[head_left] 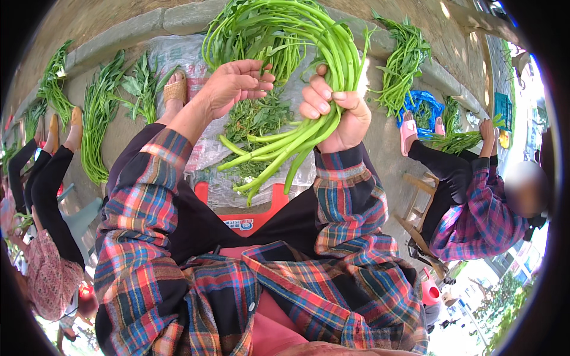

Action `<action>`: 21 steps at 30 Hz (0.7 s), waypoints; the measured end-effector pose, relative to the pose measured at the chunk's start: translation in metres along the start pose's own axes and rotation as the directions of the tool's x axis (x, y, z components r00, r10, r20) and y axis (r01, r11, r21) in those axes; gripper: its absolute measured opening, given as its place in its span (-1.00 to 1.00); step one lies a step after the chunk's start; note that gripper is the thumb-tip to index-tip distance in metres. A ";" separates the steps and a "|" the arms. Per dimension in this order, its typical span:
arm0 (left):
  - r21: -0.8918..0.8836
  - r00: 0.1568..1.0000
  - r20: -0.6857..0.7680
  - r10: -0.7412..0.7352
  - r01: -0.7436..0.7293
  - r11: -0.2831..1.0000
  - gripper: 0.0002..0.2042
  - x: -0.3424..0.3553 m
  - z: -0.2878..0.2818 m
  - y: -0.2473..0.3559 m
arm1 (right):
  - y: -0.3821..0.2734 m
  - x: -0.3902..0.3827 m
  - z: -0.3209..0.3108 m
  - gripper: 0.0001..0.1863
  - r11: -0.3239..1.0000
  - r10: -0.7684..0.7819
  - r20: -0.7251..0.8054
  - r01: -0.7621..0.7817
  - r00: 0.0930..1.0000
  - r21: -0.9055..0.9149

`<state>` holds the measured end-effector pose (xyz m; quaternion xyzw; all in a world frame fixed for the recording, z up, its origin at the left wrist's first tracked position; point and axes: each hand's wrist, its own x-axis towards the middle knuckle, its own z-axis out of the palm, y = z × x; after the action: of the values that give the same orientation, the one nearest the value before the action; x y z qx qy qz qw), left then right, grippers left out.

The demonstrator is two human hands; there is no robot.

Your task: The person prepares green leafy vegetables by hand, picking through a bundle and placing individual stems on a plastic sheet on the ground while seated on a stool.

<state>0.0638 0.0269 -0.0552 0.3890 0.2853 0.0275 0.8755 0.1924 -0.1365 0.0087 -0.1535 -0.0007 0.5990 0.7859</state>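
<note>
A thick bunch of water spinach (338,53) is clenched in my right hand (344,115), its cut stem ends spreading toward my lap and its leafy tops arching away to the far left. My left hand (234,89) is to the left of the bunch, palm turned partly up. Its fingers are half bent and apart, and a small dark bit of leaf shows by the fingertips. Beneath both hands, loose plucked leaves (255,118) lie heaped on a pale plastic sheet (205,142).
More water spinach bundles (101,118) lie on the ground at the left, others (404,65) at the right near a blue plastic bag (424,107). A red stool (261,216) shows between my knees. A concrete kerb (142,29) runs behind. Co-workers sit on both sides, one in plaid (481,222).
</note>
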 end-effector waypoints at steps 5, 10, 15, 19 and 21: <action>-0.052 0.999 0.041 -0.022 0.024 0.998 -0.67 -0.007 -0.004 0.006 | 0.002 0.002 0.000 -0.60 1.000 0.005 -0.013 -0.006 1.000 -0.017; 0.063 0.999 -0.044 -0.026 0.029 0.998 -0.72 -0.013 -0.008 0.008 | 0.000 0.001 -0.005 -0.60 0.999 0.001 -0.024 -0.002 1.000 -0.036; 0.224 0.982 -0.189 -0.015 0.058 0.973 -0.77 -0.020 -0.010 0.006 | 0.000 0.004 -0.007 -0.60 1.000 0.003 -0.015 -0.003 1.000 -0.022; 0.330 0.975 -0.221 -0.002 0.076 0.941 -0.83 -0.018 -0.013 0.004 | 0.001 0.004 -0.008 -0.60 1.000 0.011 -0.022 -0.011 1.000 -0.015; 0.350 0.971 -0.237 0.017 0.070 0.934 -0.86 -0.019 -0.014 0.005 | 0.001 0.005 -0.008 -0.60 1.000 0.016 -0.020 -0.016 1.000 -0.007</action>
<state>0.0419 0.0342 -0.0505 0.5310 0.3930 0.0096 0.7507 0.1939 -0.1333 -0.0002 -0.1625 0.0062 0.6036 0.7806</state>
